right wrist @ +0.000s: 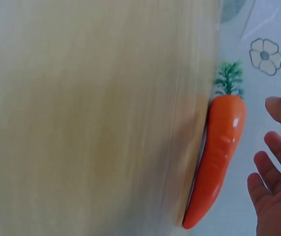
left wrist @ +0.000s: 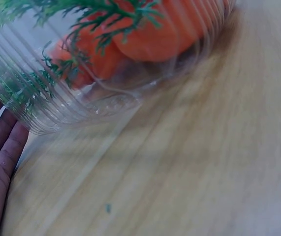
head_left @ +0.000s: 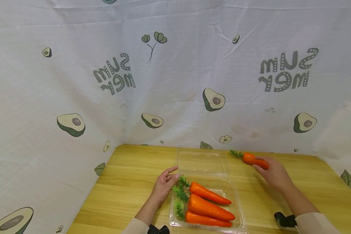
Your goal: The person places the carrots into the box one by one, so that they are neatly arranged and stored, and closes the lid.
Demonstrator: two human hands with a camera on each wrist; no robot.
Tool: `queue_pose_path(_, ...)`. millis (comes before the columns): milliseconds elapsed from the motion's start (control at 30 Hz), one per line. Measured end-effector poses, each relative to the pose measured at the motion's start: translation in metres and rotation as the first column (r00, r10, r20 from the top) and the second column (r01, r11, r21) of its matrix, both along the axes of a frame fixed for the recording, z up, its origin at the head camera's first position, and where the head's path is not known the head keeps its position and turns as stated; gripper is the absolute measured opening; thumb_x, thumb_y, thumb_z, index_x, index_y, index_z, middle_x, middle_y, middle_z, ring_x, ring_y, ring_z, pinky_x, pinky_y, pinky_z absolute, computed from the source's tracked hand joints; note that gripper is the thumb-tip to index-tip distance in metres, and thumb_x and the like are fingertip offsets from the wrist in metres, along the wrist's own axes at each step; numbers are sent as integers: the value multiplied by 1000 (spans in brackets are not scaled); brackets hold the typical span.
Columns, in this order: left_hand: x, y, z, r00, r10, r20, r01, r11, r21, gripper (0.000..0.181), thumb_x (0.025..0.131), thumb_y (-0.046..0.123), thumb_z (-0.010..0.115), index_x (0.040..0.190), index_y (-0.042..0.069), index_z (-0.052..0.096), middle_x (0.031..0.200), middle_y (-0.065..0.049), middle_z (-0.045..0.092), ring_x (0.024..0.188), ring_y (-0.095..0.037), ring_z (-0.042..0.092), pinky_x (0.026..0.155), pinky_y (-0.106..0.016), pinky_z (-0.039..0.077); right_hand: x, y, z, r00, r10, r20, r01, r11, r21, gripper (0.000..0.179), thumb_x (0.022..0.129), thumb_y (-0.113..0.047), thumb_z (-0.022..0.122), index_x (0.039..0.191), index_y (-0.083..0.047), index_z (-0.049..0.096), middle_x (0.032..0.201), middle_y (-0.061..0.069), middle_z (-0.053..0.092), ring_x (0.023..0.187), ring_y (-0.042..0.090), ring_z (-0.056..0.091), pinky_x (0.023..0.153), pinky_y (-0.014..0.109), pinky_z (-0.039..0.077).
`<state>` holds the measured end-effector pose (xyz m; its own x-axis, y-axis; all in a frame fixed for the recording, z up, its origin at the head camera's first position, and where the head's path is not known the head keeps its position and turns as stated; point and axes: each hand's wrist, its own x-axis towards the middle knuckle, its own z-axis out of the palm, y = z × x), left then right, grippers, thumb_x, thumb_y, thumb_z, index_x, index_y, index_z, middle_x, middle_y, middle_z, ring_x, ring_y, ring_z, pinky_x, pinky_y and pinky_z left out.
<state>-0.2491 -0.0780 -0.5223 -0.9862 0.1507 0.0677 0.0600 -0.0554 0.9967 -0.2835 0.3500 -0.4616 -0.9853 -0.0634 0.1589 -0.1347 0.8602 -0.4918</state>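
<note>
A clear plastic clamshell container (head_left: 241,213) lies open on the table with three orange carrots (head_left: 211,208) inside, their green leafy tops (head_left: 179,195) toward its left wall. My left hand (head_left: 161,188) rests against that wall near the hinge, fingers extended; in the left wrist view the fingers (left wrist: 13,145) touch the ribbed plastic. Another carrot (right wrist: 219,147) lies near the table's far edge, leaves pointing left in the head view. Close over its tapered end is my right hand (head_left: 276,174). The right wrist view shows those fingers (right wrist: 270,167) spread and apart from the carrot.
The container's transparent lid (head_left: 201,162) lies folded back toward the far edge of the wooden table (head_left: 128,182). A white curtain (head_left: 175,71) printed with avocados hangs just behind the table and along its sides. Black straps (head_left: 285,220) are at both wrists.
</note>
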Motion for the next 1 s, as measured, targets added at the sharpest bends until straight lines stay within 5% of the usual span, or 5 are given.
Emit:
queue_pose_path(433,-2,1,1,1000,-5,7,5,1000,-5,48,101,16,64,146,2,53,109,-20,75,95,-5,66,89,-22,51,-24,40,-10,994,-3,108,-10,992,124,63,96,-26,67,142,12,47,140,44,45,121,62,45,100,74,38)
queue_pose_path(833,-2,0,-1,1000,-24,-5,24,1000,10,52,101,20,66,147,0,51,94,10,75,91,-3,65,86,-21,51,-20,50,-17,999,33,17,-36,982,186,49,91,-17,74,128,11,59,122,40,60,104,56,58,91,68,46)
queue_pose_path(1000,-2,-2,-1,1000,-19,-6,19,1000,1,51,101,20,65,147,1,51,94,8,76,92,-3,66,87,-22,51,-20,49,-19,999,46,6,-46,981,191,47,90,-17,74,126,10,60,119,39,63,101,54,60,89,67,47)
